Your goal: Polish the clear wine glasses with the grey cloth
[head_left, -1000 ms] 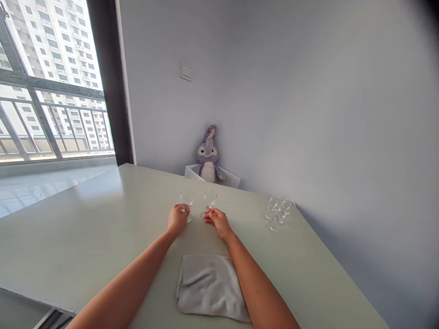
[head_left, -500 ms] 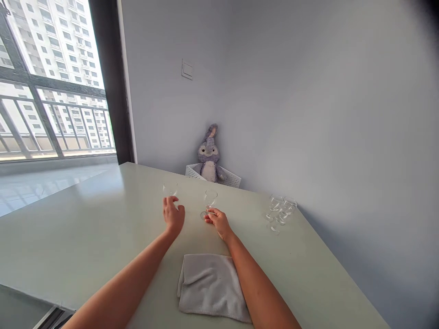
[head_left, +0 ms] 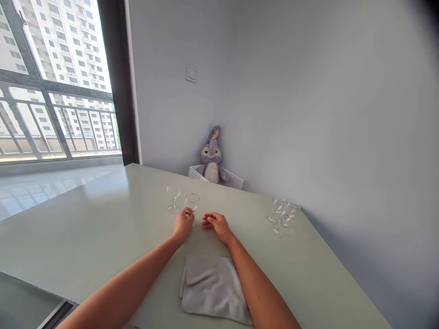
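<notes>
A clear stemmed glass [head_left: 191, 200] is held upright near the centre of the table [head_left: 103, 233], its rim turned upward. It is gripped low, about the stem, by the left hand [head_left: 183, 225], whose fingers and thumb are closed around it; whether its foot is pressed to the tabletop cannot be told, since part of it is covered by the hand. The right hand [head_left: 216, 226] is placed just beside the glass, between three and four o'clock from it, with the fingers loosely curled, a gap left between them and the thumb.

At ten o'clock from the held glass, close by, a second stemmed glass [head_left: 173, 208] is stood upright on its foot. At three o'clock, well apart, a cluster of stemmed glasses [head_left: 284, 214] is gathered near the table's edge; their outlines are overlapped, so the number is hard to count. Between five and six o'clock a folded grey cloth [head_left: 212, 288] is laid flat, its right side partly hidden by the right forearm.

Beyond the table, at one o'clock, a plush rabbit [head_left: 211, 171] is seated in a white perforated basket [head_left: 235, 181]. At twelve o'clock a light switch [head_left: 191, 73] is mounted on the wall [head_left: 308, 91]. At ten o'clock a high-rise building [head_left: 73, 41] is seen through the window.
</notes>
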`<state>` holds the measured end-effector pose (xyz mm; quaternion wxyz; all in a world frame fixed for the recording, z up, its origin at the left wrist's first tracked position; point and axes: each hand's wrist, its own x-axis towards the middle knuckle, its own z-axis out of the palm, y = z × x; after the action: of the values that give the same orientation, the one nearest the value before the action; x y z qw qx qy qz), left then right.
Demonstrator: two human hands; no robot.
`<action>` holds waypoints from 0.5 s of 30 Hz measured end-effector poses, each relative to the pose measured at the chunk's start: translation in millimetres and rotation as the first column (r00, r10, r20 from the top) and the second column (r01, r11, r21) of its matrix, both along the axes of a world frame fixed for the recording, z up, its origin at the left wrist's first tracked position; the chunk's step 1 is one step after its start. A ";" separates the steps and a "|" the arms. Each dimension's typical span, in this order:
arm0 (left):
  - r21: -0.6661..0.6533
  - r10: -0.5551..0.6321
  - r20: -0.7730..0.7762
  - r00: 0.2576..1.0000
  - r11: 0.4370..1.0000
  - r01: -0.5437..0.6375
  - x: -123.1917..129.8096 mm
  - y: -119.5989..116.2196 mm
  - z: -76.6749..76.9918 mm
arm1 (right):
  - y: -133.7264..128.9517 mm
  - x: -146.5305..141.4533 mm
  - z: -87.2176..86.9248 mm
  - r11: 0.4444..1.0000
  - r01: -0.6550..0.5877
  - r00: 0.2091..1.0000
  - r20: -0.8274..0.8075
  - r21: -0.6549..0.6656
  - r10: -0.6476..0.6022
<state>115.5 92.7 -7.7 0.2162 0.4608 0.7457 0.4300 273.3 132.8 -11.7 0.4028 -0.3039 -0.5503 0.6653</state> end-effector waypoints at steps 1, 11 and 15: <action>-0.006 0.013 -0.003 1.000 1.000 -0.013 -5.4 -0.8 0.6 | 0.3 0.5 -0.4 1.000 0.001 1.000 0.000 -0.002 -0.001; -0.037 0.106 -0.094 0.990 0.993 -0.109 -62.0 -11.9 4.0 | -0.2 1.8 -0.6 1.000 -0.011 1.000 -0.005 -0.009 0.011; -0.047 0.133 -0.110 0.985 0.989 -0.139 -73.0 -6.0 1.1 | -0.5 2.6 0.8 1.000 -0.010 1.000 0.003 -0.008 0.010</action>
<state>42.4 86.8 -6.6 0.1588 0.4250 0.7974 0.3979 275.9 132.2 -10.9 0.3975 -0.3040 -0.5497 0.6689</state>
